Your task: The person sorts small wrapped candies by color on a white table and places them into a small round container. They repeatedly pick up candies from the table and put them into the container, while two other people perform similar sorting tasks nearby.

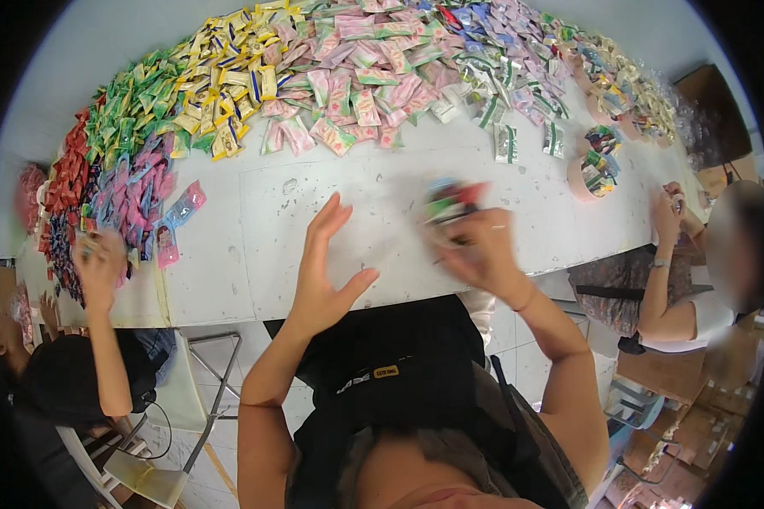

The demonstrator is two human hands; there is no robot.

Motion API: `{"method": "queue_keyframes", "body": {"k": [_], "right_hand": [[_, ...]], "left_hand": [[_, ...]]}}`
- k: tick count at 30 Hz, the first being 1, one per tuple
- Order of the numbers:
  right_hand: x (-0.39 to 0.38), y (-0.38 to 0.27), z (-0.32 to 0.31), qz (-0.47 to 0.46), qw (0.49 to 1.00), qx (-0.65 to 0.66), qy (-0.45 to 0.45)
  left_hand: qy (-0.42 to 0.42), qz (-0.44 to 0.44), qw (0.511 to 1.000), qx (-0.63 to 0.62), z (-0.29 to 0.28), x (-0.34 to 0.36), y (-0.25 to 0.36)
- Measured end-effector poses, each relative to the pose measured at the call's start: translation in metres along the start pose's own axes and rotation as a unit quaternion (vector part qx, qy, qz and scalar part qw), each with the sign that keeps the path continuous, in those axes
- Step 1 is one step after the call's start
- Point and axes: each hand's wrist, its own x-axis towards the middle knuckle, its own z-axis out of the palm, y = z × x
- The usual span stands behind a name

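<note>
My left hand (321,276) hovers at the near middle of the white table (272,199), thumb and fingers spread, holding nothing. To its right, my right hand (488,254) grips a bunch of small wrapped packets (452,204), in red, green, white and black; motion blurs them, and how many there are I cannot tell. Beyond my hands spreads a large heap of pink-and-green packets (365,106). Two green-and-white packets (506,142) lie apart from the heaps, on the far side of my right hand.
Yellow (221,76), green (140,102), red (70,161) and pink-purple packets (136,187) heap up on the left. Pink round tubs (584,180) with mixed packets stand on the right. One co-worker's hand (98,259) is at the left heaps; another person's hands (669,212) are at the right edge.
</note>
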Motion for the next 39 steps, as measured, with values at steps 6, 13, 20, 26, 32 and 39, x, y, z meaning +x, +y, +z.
{"method": "queue_keyframes", "body": {"k": [6, 13, 20, 26, 32, 39], "right_hand": [[-0.06, 0.106, -0.089, 0.166, 0.942, -0.208, 0.202], [-0.033, 0.149, -0.112, 0.113, 0.903, -0.365, 0.198], [0.019, 0.119, -0.049, 0.155, 0.984, -0.066, -0.057], [0.021, 0.109, -0.029, 0.096, 0.985, -0.132, 0.062], [0.031, 0.12, -0.027, 0.16, 0.971, -0.177, -0.007], [0.082, -0.004, 0.011, 0.069, 0.946, 0.312, -0.059]], "left_hand": [[0.206, -0.064, 0.976, 0.005, -0.038, -0.066, -0.012], [0.376, -0.026, 0.912, 0.16, -0.074, -0.113, -0.038], [0.249, -0.044, 0.918, 0.306, -0.107, -0.068, -0.074], [0.167, -0.016, 0.928, 0.331, -0.101, -0.038, -0.077], [0.137, -0.042, 0.964, 0.225, -0.075, -0.009, -0.049], [-0.04, -0.134, 0.982, -0.126, -0.064, 0.053, -0.084]]}}
